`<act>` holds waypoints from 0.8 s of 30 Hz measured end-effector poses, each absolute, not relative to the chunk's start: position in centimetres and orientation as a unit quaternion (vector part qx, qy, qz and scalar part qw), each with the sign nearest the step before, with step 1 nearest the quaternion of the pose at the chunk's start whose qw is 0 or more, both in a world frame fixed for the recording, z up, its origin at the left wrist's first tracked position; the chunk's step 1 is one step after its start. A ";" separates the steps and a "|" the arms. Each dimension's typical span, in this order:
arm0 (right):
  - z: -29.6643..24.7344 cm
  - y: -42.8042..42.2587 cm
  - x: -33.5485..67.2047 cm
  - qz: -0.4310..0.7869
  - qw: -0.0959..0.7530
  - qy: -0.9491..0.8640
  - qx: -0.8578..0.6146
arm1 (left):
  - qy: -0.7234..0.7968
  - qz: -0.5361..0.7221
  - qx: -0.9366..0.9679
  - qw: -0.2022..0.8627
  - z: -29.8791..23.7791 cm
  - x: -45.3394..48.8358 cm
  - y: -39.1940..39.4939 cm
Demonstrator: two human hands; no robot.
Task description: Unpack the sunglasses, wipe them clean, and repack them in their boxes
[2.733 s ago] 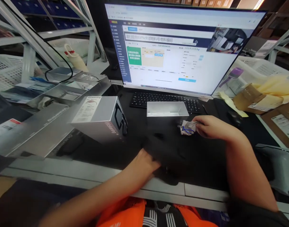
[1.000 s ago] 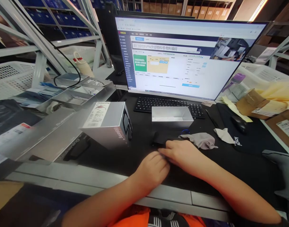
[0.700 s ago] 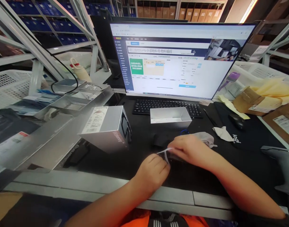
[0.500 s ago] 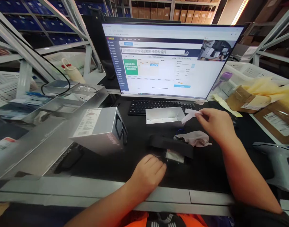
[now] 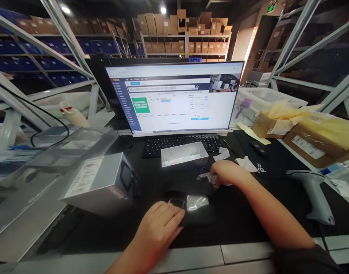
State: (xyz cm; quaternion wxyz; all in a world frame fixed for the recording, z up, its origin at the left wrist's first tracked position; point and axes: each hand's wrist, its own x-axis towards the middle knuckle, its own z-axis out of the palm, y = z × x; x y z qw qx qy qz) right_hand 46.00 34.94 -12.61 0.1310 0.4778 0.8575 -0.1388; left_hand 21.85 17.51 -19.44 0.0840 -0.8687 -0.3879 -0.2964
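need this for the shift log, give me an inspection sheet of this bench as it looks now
surface: black desk mat on a grey bench, largely covered.
job's things: black device with a glossy face, flat on the mat; grey cloth just behind it; open silver tray; silver product box at the left.
clutter: paper scraps, barcode scanner, cardboard parcels.
hands: left hand rests on the device's near edge; right hand is curled on the cloth.
cables: black cable loops at the left.
surroundings: monitor, keyboard, racks of cardboard boxes.
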 end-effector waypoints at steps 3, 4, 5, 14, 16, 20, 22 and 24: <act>-11.0 35.2 48.0 -0.139 0.067 0.863 0.480 | -0.387 -0.313 -0.863 0.080 -18.6 21.4 17.4; -10.2 35.1 49.0 -0.139 0.044 0.866 0.478 | -0.388 -0.320 -0.860 0.084 -18.4 21.2 17.4; -9.5 35.0 50.1 -0.135 0.025 0.869 0.475 | -0.390 -0.323 -0.858 0.089 -18.4 20.9 17.4; -10.1 30.7 46.6 -0.311 -0.410 0.815 0.266 | -0.512 -0.407 -0.756 -0.018 -17.8 22.6 20.8; -11.9 29.1 43.5 -0.331 -0.491 0.761 0.264 | -0.510 -0.447 -0.732 -0.061 -17.4 23.8 21.8; -14.4 26.8 40.0 -0.346 -0.536 0.716 0.284 | -0.497 -0.485 -0.712 -0.105 -17.3 25.3 23.1; -14.4 26.5 39.7 -0.356 -0.519 0.732 0.260 | -0.506 -0.512 -0.685 -0.114 -17.3 25.3 23.3; -13.7 26.7 40.3 -0.362 -0.461 0.781 0.216 | -0.513 -0.528 -0.664 -0.131 -17.0 24.9 23.4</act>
